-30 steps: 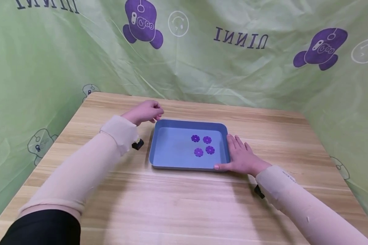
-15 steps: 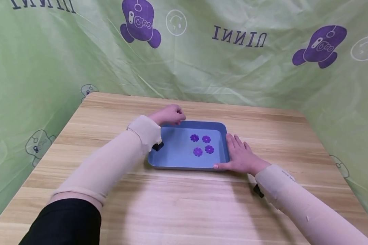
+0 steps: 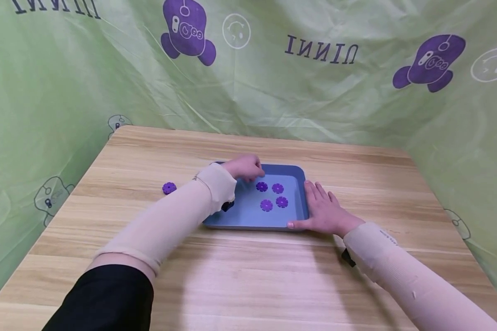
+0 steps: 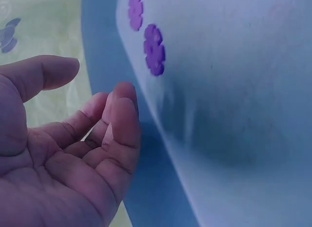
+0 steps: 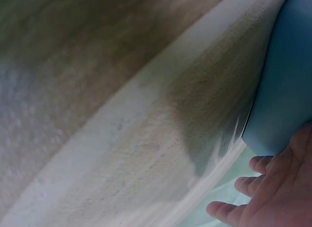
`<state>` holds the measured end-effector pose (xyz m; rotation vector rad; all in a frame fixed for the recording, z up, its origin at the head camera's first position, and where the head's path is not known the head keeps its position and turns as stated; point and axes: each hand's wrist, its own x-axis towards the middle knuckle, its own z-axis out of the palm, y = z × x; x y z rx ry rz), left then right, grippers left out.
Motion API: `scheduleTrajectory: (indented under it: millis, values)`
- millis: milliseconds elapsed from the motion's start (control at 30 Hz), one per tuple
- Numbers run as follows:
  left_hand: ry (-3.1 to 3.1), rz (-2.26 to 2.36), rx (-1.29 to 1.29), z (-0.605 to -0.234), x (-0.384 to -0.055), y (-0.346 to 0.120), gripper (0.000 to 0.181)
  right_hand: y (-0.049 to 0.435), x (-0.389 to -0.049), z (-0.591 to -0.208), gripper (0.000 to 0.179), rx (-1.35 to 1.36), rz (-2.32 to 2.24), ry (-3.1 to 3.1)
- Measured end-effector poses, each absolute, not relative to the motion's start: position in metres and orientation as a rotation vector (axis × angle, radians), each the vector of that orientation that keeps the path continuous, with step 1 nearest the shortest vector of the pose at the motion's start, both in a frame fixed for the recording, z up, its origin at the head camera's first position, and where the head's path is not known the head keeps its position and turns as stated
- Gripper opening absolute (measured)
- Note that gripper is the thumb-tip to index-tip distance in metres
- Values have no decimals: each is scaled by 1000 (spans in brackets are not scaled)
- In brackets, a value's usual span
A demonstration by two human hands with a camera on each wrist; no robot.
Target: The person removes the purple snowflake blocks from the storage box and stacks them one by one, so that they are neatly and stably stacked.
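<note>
A shallow blue tray (image 3: 248,219) lies on the table with several flat, purple, flower-shaped pieces (image 3: 278,188) grouped in its right half. My left hand (image 3: 245,167) is over the far side of the tray, just left of those pieces. In the left wrist view its fingers (image 4: 124,122) bend loosely, the thumb stands apart, and nothing is between them; a purple flower piece (image 4: 155,50) lies beyond the fingertips. My right hand (image 3: 327,214) rests against the tray's right edge with fingers spread and its thumb along the near corner. The left forearm hides the tray's left part.
One more purple flower piece (image 3: 169,188) lies on the wooden table (image 3: 248,276) left of the tray, beside the left sleeve (image 3: 174,211). A green printed cloth (image 3: 314,101) hangs behind the table and along both sides.
My left hand has moved right, from beside the tray's far left corner to over the tray. The flower piece on the table has come out from behind that arm. The right hand stays put.
</note>
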<state>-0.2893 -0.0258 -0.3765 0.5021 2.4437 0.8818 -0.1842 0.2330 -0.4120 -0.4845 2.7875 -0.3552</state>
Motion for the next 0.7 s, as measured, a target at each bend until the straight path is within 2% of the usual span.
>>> scheduleTrajectory:
  millis: [167,400,567,700]
  values:
    - [2439,823,498,-383,-287,-16,21,233,-184,-413,136,-486,-355,2785]
    - [2465,675,505,-393,-288,-6,35,234,-185,-414,135,-492,-361,2790]
    - [2512,554,619,-398,-289,-1,21,234,-186,-414,135,-494,-366,2787]
    - [2530,474,657,-399,-288,2,20,234,-185,-413,135,-492,-369,2784]
